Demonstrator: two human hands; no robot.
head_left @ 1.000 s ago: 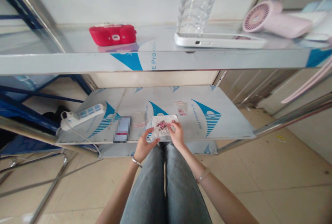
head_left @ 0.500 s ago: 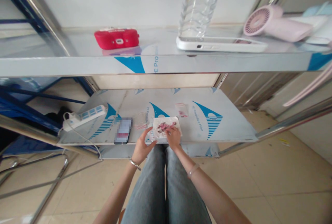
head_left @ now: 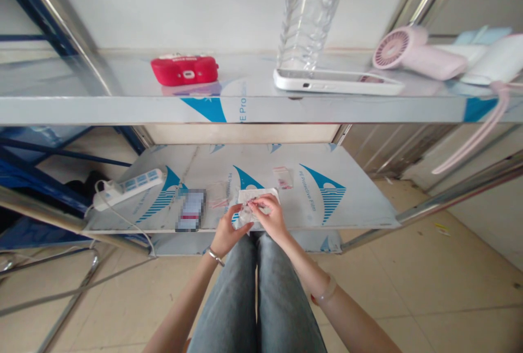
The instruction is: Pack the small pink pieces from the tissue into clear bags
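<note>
On the lower shelf, a white pad point(head_left: 267, 192) lies in front of me, with small pink and dark pieces on it that my right hand mostly covers. My left hand point(head_left: 229, 231) curls at the pad's left edge, thumb and fingers around a crinkled clear plastic bag point(head_left: 245, 218). Reaching in from the right, my right hand point(head_left: 270, 218) has its fingertips pinched at the mouth of that bag. A small pink piece point(head_left: 250, 202) seems to be at those fingertips; its exact kind is too small to tell.
A small bag with pink pieces point(head_left: 284, 177) lies behind the pad, and flat clear bags point(head_left: 218, 195) lie left of it. Further left are a phone point(head_left: 191, 210) and a power strip point(head_left: 131, 187). The upper shelf point(head_left: 134, 109) holds a red case, bottle, white phone and pink fan.
My right hand has moved left and slightly up, from the pink pieces on the pad to the clear bag at my left hand. The view has shifted slightly.
</note>
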